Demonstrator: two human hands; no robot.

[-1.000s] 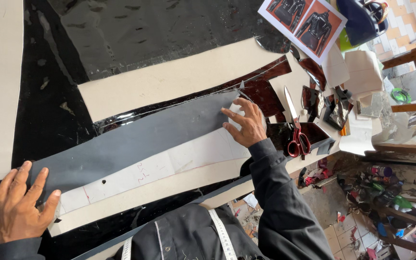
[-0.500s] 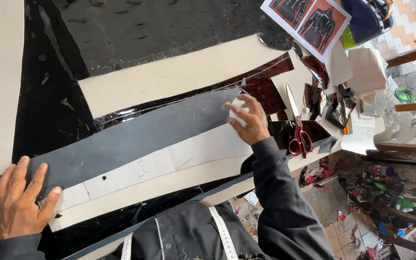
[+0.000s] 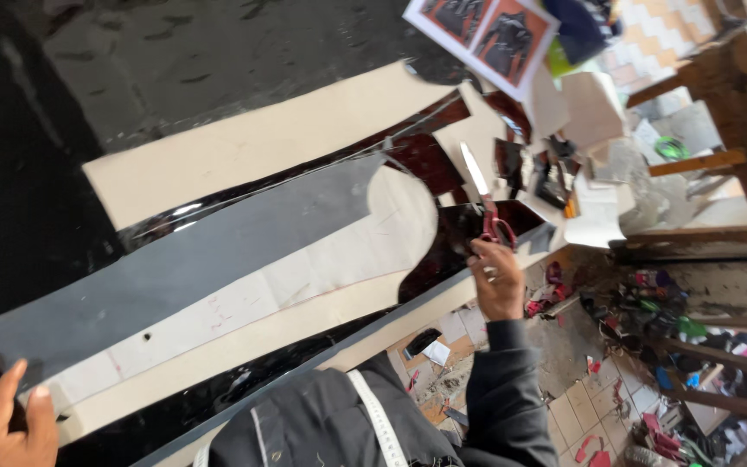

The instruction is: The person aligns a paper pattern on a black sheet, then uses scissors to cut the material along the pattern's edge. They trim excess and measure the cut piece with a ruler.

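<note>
Left hand (image 3: 2, 419) at bottom-left corner, palm down, fingers spread and extended flat, partly cut off by the frame edge; nothing gripped. Right arm in a dark sleeve reaches forward from the torso, elbow bent, forearm angled up and away. Right hand (image 3: 496, 278) raised at the wrist, fingers curled closed into a tight grip, knuckles toward camera.

Red-handled scissors (image 3: 488, 212) upright at table edge; grey strip (image 3: 192, 268) flat over cream pattern (image 3: 304, 268).
</note>
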